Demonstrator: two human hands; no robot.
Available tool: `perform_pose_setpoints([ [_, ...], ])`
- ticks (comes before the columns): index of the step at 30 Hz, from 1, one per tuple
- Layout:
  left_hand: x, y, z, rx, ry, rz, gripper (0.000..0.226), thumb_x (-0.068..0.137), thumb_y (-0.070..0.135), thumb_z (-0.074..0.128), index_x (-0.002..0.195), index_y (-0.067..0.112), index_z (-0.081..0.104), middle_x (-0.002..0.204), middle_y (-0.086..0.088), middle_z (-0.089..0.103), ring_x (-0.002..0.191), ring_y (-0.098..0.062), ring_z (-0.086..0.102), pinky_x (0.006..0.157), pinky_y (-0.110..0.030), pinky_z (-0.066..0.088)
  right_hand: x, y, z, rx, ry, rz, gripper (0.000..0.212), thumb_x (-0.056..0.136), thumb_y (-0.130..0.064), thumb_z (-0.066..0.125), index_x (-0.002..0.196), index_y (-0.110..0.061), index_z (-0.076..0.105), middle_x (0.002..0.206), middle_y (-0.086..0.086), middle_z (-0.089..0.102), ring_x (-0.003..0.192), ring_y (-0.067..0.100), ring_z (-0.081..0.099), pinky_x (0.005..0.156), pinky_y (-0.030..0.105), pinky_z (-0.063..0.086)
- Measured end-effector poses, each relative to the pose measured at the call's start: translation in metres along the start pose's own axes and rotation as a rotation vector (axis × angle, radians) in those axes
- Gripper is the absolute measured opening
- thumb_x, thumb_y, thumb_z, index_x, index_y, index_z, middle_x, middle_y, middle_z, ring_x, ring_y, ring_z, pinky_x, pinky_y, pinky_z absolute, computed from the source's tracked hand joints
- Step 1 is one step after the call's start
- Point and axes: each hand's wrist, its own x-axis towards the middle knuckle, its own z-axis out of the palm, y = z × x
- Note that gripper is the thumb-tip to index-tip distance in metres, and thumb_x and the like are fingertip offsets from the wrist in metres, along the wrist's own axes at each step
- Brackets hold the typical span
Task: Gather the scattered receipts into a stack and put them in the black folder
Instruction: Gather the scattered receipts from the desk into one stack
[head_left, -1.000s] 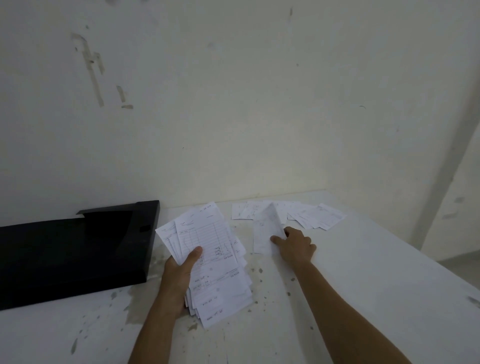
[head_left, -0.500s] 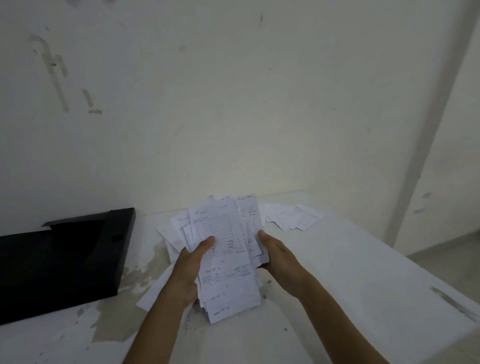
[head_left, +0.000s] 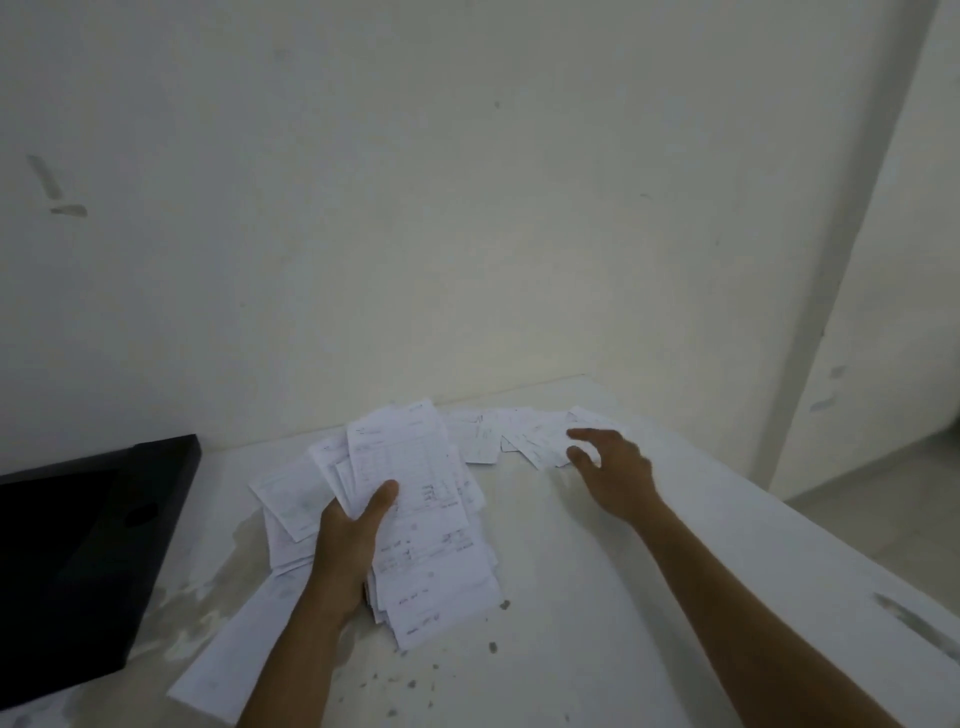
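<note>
My left hand (head_left: 353, 540) grips a loose, fanned stack of white receipts (head_left: 415, 499) above the white table, thumb pressed on the top sheet. My right hand (head_left: 613, 467) hovers with fingers spread over several scattered receipts (head_left: 530, 436) lying at the table's far edge near the wall; it holds nothing. The black folder (head_left: 88, 551) lies open at the left, apart from both hands. One long white sheet (head_left: 228, 654) lies flat on the table under my left forearm.
The white table (head_left: 649, 623) is stained and speckled, with its right edge running diagonally at the right. A pale wall (head_left: 467, 208) rises directly behind it. Floor shows beyond the table's right edge.
My right hand brought a receipt to the stack, let go of it, and has moved right toward the scattered receipts. The view has shifted right.
</note>
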Motion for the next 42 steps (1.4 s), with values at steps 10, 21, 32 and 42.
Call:
perform_pose_setpoints([
  [10,0.008,-0.005,0.001,0.005,-0.007,0.025,0.026,0.089,0.022,0.069,0.114,0.029,0.067,0.109,0.003,0.075,0.099,-0.018,0.072,0.087,-0.041,0.056,0.046,-0.002,0.028,-0.372,-0.055,-0.09,0.044,0.103,-0.051,0.032,0.143,-0.044,0.049,0.147,0.001,0.049,0.127,0.03,0.048,0.105,0.042,0.03],
  [21,0.012,-0.006,0.002,0.01,0.019,0.007,0.025,0.088,0.023,0.069,0.112,0.029,0.066,0.104,0.004,0.076,0.093,-0.018,0.073,0.078,-0.037,0.058,0.153,0.0,0.021,-0.202,-0.651,-0.102,0.109,0.069,-0.074,0.073,0.157,-0.044,0.017,0.169,-0.011,0.008,0.155,0.018,0.012,0.125,0.05,0.011],
  [32,0.011,-0.004,0.002,0.004,-0.003,0.004,0.02,0.088,0.017,0.068,0.105,0.028,0.068,0.093,0.006,0.079,0.083,-0.013,0.076,0.059,-0.021,0.059,0.164,-0.019,0.027,-0.354,-0.524,-0.108,0.117,0.039,-0.092,0.067,0.145,-0.053,0.036,0.145,-0.012,0.053,0.131,0.026,0.05,0.107,0.048,0.041],
  [42,0.012,-0.006,0.002,0.0,-0.005,0.011,0.02,0.088,0.019,0.07,0.106,0.028,0.068,0.097,0.004,0.078,0.088,-0.016,0.075,0.074,-0.031,0.061,0.149,-0.007,0.03,0.056,-0.41,-0.043,0.05,0.074,-0.048,0.084,0.108,-0.022,0.058,0.112,0.001,0.064,0.095,0.02,0.061,0.078,0.034,0.048],
])
